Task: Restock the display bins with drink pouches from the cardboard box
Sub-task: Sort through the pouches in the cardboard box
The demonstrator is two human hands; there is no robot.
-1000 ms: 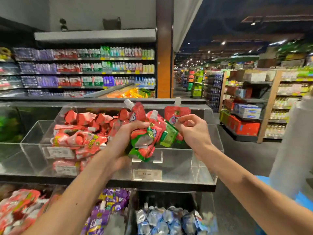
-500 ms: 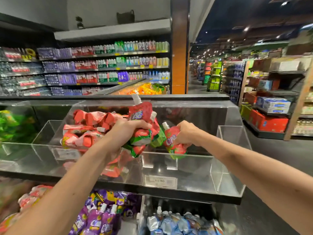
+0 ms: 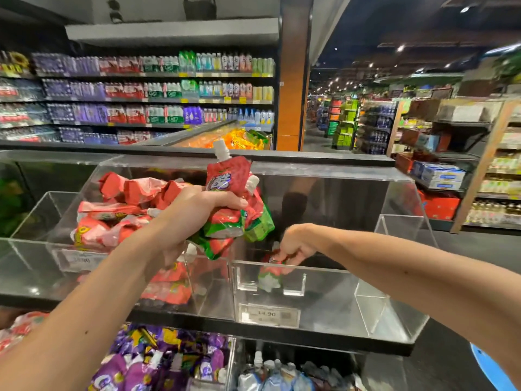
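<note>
Left hand [image 3: 197,218], mine, is clenched round a bunch of pouches [image 3: 228,221], held over the divider of the clear bin [image 3: 332,294]. At least four red-and-green ones show; the grip hides the exact number. My right hand [image 3: 294,245], the second of two at work, pinches a single pouch [image 3: 270,275] in curled fingers inside the bin's right compartment, behind its front wall and above the one price tag [image 3: 269,314], marked 14.90. Half a second ago that pouch was level with the bunch, above the wall. Now hand and pouch have dropped into the compartment, while the left hand stays high. The single pouch hangs with its long axis near upright, spout up by my fingers, green base down. The topmost pouch of the bunch also stands upright, white spout pointing up. A heap of red pouches [image 3: 118,213] lies in the left compartment. Below, two further bins hold purple pouches [image 3: 158,362] and silvery pouches [image 3: 276,373].
</note>
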